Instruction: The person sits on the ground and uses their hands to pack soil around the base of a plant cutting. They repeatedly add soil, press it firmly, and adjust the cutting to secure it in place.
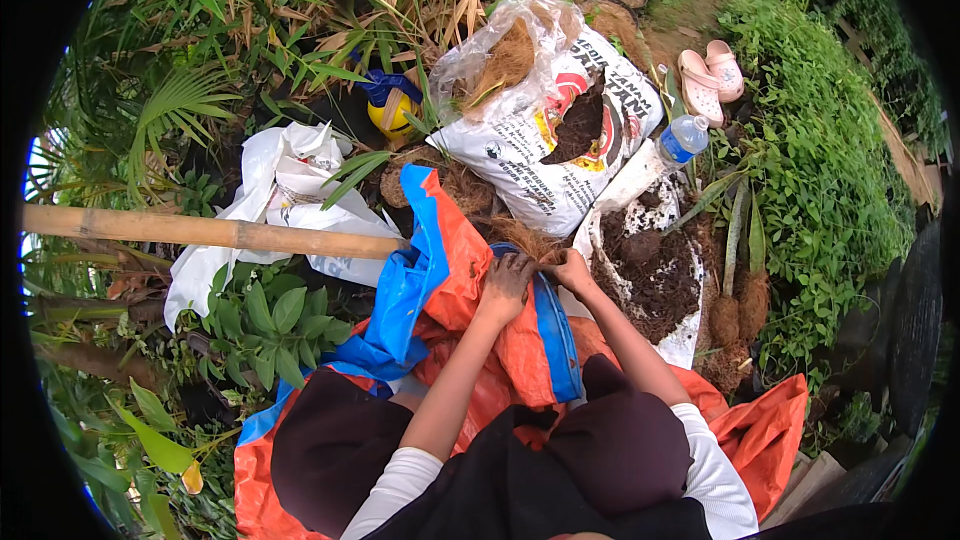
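My left hand (pixel 508 286), its fingers dark with soil, is bent over the near edge of a tuft of brown coconut fibre (pixel 528 238). My right hand (pixel 573 271) pinches the same tuft from the right, thumb and fingers together. Both hands are close together above a blue strip (pixel 558 335) that curves down between my forearms. An orange and blue tarp (pixel 465 258) is bunched up beside my left hand and spreads over my lap. The exact grip of the left fingertips is partly hidden in the fibre.
Beyond my hands lies a white sack (pixel 525 155) of dark soil, torn open. To its right are a soil-covered white sheet (pixel 690 285), a water bottle (pixel 684 139) and pink clogs (pixel 704 90). A bamboo pole (pixel 210 229) juts in from the left. A yellow-and-blue container (pixel 391 112) stands among plants.
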`<action>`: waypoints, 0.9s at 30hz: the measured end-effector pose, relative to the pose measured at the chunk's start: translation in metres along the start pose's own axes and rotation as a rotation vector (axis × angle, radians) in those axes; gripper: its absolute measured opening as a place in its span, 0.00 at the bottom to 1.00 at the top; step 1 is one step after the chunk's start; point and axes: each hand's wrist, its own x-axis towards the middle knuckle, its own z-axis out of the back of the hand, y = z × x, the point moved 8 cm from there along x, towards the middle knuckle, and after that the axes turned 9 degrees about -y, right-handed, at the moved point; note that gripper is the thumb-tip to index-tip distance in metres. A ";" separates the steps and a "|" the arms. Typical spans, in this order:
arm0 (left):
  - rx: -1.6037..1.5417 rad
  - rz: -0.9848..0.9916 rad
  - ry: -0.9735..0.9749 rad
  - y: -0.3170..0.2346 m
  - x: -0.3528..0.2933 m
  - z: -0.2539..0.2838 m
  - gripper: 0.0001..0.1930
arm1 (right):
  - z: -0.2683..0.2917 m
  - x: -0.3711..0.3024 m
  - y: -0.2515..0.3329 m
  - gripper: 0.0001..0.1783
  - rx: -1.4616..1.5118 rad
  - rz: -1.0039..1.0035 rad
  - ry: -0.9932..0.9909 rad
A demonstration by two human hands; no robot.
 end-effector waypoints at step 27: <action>0.105 0.078 -0.016 0.039 -0.022 0.050 0.09 | -0.053 0.033 0.045 0.26 -0.688 0.469 0.425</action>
